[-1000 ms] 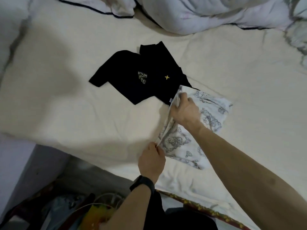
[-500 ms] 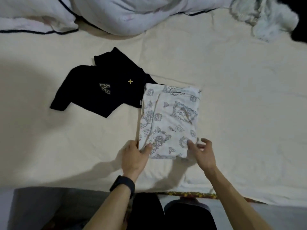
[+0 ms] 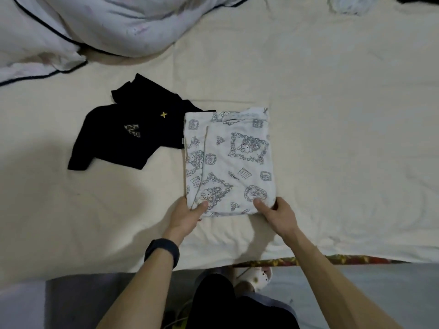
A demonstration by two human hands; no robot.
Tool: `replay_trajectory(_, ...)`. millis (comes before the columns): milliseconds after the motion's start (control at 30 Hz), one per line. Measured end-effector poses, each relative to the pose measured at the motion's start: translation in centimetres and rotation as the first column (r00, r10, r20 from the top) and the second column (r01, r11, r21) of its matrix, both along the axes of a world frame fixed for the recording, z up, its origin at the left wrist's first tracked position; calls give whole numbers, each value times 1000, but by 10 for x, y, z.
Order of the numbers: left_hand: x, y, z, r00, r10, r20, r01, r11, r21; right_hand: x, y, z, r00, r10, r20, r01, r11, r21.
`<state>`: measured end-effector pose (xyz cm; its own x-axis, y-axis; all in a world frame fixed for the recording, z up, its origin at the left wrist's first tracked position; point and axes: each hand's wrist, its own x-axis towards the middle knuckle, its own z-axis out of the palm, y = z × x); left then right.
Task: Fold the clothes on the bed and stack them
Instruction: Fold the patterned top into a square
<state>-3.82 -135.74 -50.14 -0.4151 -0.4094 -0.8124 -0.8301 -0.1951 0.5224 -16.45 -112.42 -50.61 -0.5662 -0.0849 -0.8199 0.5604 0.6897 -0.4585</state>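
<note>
Thumbs of left hand [image 3: 186, 218] and right hand [image 3: 279, 217] pinch near corners of folded printed garment [image 3: 229, 162], touching black shirt [image 3: 133, 136].

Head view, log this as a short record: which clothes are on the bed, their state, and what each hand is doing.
folded item: white printed garment, a flat rectangle on the bed sheet
unfolded item: black shirt, lying loose to its left, edges meeting
left hand: holds the garment's near left corner, thumb on top
right hand: holds the near right corner, thumb on top
stack: not yet started
</note>
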Motion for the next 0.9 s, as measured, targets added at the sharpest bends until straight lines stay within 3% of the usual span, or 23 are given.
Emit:
replay_trajectory(300,17,12,-5,984,176,-24,-176,984,1,-1,23,-6,975,-185,124,212,940,-266)
replay_trajectory(567,51,49,32,960,276,-53,-273,960,68,32,60,34,968,-252,10,241,911,-334)
replay_trajectory(800,143,130,72,978,195,75,-202,975,92,131,149,81,952,-278,131,303,922,-241)
replay_trajectory(900,174,159,78,969,212,129,-226,969,103,160,168,91,957,-269,110,284,946,-157)
